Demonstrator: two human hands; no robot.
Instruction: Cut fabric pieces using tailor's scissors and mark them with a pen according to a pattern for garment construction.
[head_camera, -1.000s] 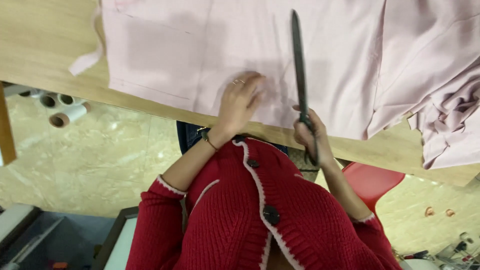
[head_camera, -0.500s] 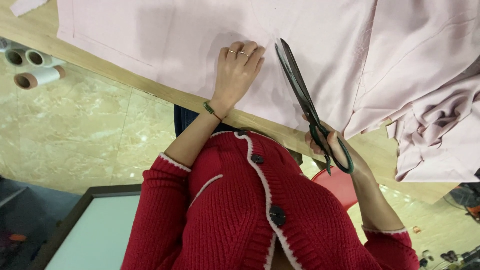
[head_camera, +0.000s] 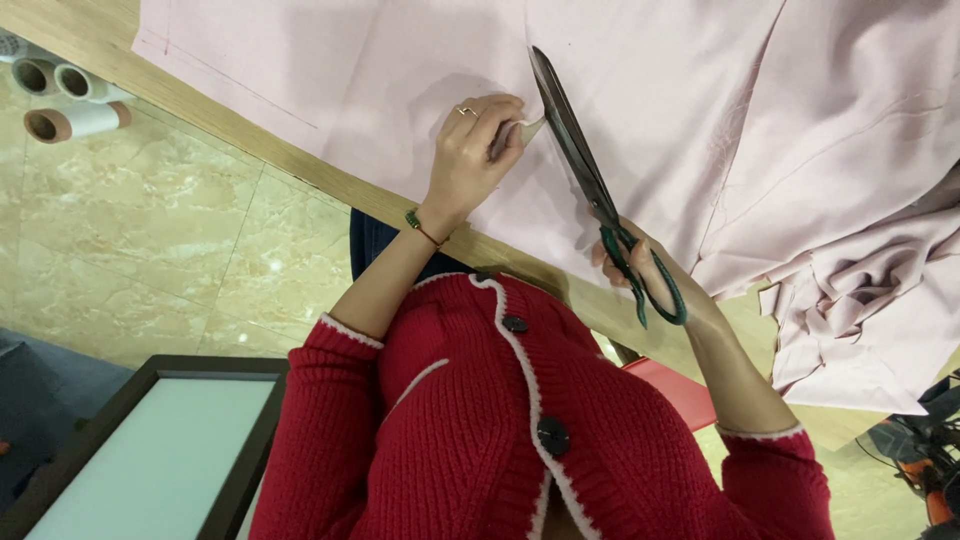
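Note:
A large sheet of pale pink fabric lies flat on a wooden table. My left hand, with a ring and a thin bracelet, rests on the fabric and pinches a lifted cut edge beside the scissor blades. My right hand grips the green handles of long dark scissors. The blades point away from me, nearly closed, into the fabric just right of my left fingers. My red knitted cardigan fills the lower middle of the view.
More pink fabric lies bunched at the table's right end. Cardboard tubes lie on the marble floor at upper left. A dark-framed white panel is at lower left, and a red seat is below the table edge.
My left hand went from lying flat on the fabric to pinching the cut edge. The scissors swung from beside the table edge into the fabric, closer to my left hand.

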